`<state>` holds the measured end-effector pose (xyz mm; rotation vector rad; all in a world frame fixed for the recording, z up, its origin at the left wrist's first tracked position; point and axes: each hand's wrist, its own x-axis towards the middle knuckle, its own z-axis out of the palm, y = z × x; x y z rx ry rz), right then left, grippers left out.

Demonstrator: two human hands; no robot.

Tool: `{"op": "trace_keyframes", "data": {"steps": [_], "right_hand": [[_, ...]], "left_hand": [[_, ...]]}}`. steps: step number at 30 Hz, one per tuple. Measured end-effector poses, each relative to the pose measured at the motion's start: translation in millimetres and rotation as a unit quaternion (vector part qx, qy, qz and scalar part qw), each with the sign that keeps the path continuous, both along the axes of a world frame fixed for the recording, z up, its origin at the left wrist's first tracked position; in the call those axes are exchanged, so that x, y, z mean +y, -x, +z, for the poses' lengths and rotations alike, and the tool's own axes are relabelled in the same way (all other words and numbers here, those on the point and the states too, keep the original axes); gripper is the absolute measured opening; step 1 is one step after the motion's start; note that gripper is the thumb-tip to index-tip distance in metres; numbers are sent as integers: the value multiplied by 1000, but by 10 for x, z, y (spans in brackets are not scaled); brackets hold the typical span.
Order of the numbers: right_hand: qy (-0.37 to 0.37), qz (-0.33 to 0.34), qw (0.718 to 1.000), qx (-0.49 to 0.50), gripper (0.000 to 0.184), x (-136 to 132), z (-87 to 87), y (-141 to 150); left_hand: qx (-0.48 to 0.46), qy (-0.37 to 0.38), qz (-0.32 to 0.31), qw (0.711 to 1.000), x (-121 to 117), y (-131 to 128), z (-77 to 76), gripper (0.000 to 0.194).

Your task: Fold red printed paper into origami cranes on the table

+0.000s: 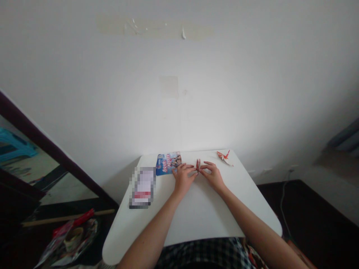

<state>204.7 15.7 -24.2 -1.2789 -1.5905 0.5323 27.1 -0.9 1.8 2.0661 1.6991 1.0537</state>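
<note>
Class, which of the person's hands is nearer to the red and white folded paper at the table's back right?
Right. The right hand is in front of the folded paper, slightly to its left; the left hand is farther left, near the blue leaflet.

Pixelated device [144, 186] on wht tbl [207, 213], sq. patch [169, 87] on wall [252, 82] behind, cable [282, 198] far R.

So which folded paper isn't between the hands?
The pointy folded paper near the far right corner of the table. The small reddish folded paper is between the left hand and right hand.
</note>
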Motion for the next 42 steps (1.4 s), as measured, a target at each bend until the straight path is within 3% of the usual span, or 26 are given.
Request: {"op": "trace_keyframes", "data": {"steps": [16,24,30,42], "right_hand": [[-17,12,999,-32,17,-33,28,8],[-28,18,998,-48,17,-39,19,28],[-52,37,996,-65,14,11,-31,4],[-76,12,993,-94,10,5,-146,60]], "left_hand": [[-5,0,5,1000,22,-2,-21,16],[2,-9,20,1000,4,-24,14,6],[4,-4,16,1000,32,0,-20,6],[-1,17,6,1000,84,24,-22,10]]}}
